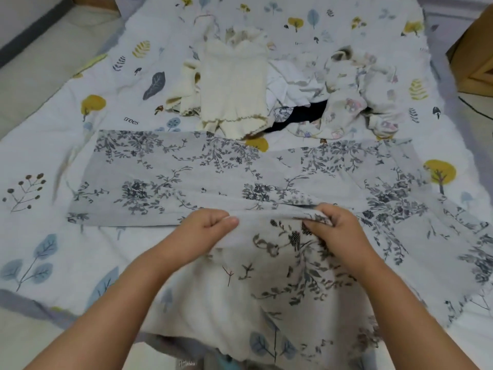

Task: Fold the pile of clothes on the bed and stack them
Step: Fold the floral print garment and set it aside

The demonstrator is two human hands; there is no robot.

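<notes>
- Both hands, left [205, 225] and right [333, 225], pinch a fold of the thin flowery cloth [213, 172] near the bed's [40, 145] front edge.
- A rumpled pile [346, 97] and a ribbed cream top [234, 84] lie mid-bed.

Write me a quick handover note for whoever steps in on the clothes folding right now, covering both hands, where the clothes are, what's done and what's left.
Left hand: pinching the near edge of the grey floral-print garment.
Right hand: gripping the same edge, fabric bunched in its fingers.
The garment lies spread flat across the leaf-patterned bedsheet, its near part lifted towards the person.
Behind it: a cream ribbed knit top, then a loose pile of white and pastel-print clothes with a dark navy piece underneath.
Done: garment laid out, fold just starting. No folded stack visible.
Left: finish this fold, fold the rest, stack everything.
</notes>
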